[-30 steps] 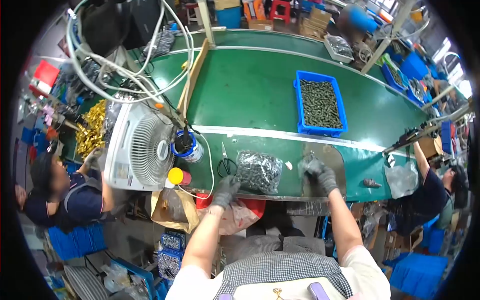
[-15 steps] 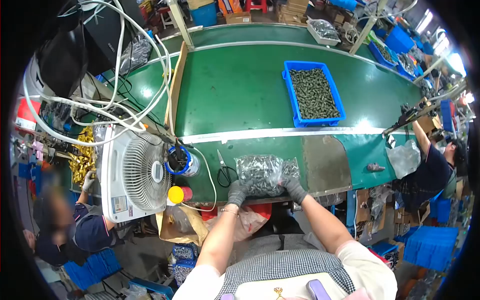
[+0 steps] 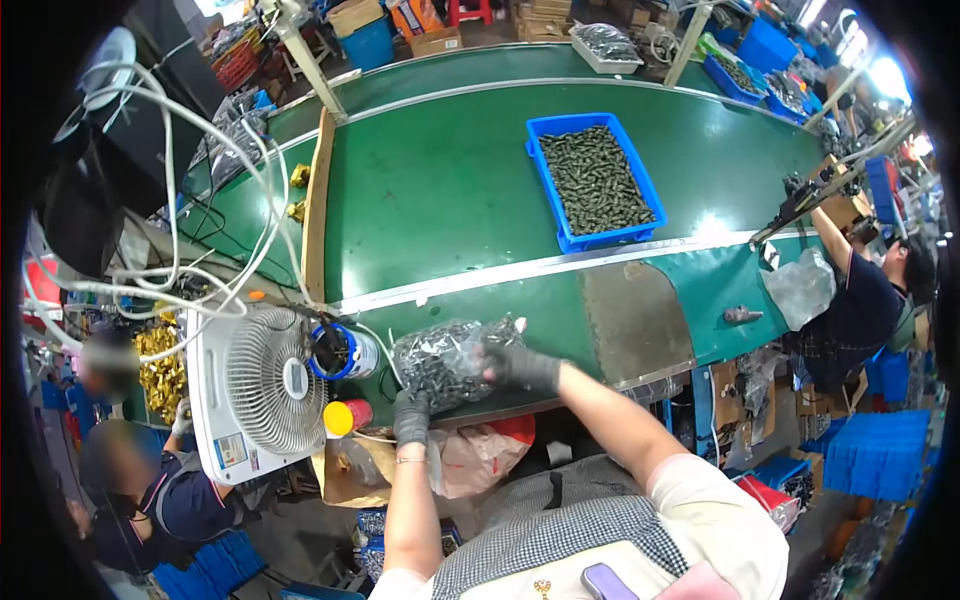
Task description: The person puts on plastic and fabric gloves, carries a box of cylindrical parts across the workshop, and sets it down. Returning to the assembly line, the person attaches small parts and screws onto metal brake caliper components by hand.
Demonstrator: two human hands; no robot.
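A clear plastic bag [image 3: 440, 362] filled with small dark metal parts lies bunched at the near edge of the green bench. Its near left corner is gripped by my left hand [image 3: 411, 417], in a dark grey glove. My right hand [image 3: 525, 368], gloved alike, is at the bag's right side with its fingers bent against the plastic; the fingertips are partly hidden. Left of the bag, a black scissor handle [image 3: 386, 382] peeks out, the rest covered.
Beyond stands a blue tray [image 3: 562, 240] of dark metal parts. A white fan [image 3: 270, 385], a bucket [image 3: 362, 355] and a yellow-lidded jar [image 3: 340, 418] are on the left. Co-workers sit at both sides; a wooden divider [image 3: 318, 210] crosses the bench.
Both hands and the bag have shifted left along the bench, and the bag now covers most of the scissors. My right hand has turned more sideways across the bag. The camera view has shifted too.
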